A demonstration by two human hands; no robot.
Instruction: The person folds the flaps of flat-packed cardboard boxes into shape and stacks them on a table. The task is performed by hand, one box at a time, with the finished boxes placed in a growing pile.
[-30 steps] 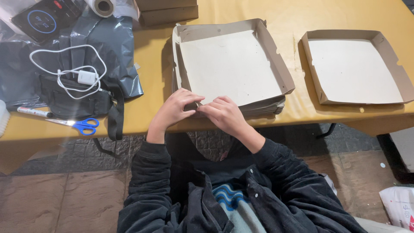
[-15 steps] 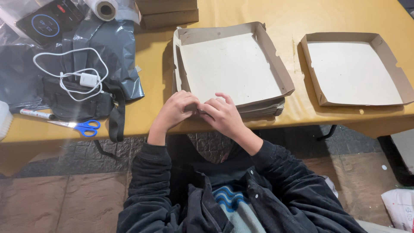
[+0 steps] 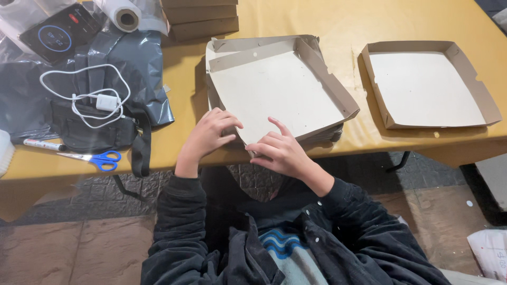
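Our hands now slightly apart where they were pressed together a moment ago, left hand (image 3: 208,134) with fingers curled, grip pinching the near wall of the cardboard tray (image 3: 274,92), right hand (image 3: 277,150) bent over the near corner, index raised, grip loosely grasping it, tray at twelve o'clock on the yellow worktop (image 3: 317,21), second tray (image 3: 428,84) at three o'clock.
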